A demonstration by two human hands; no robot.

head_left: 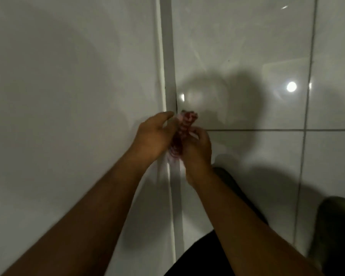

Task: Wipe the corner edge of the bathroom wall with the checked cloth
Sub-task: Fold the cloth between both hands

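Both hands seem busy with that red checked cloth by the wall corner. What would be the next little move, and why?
Probably press the cloth onto the corner edge and slide along it. The left hand and right hand hold it bunched between them, right beside the strip, so it looks ready to wipe.

— What is the person wearing?
— Both forearms are bare to the frame's lower edge, with no sleeve showing. The left hand [153,136] and right hand [197,148] carry no glove.
— Anything lower down?
— Dark clothing [199,255] at bottom centre; dark olive footwear [337,232] at lower right, blurred.
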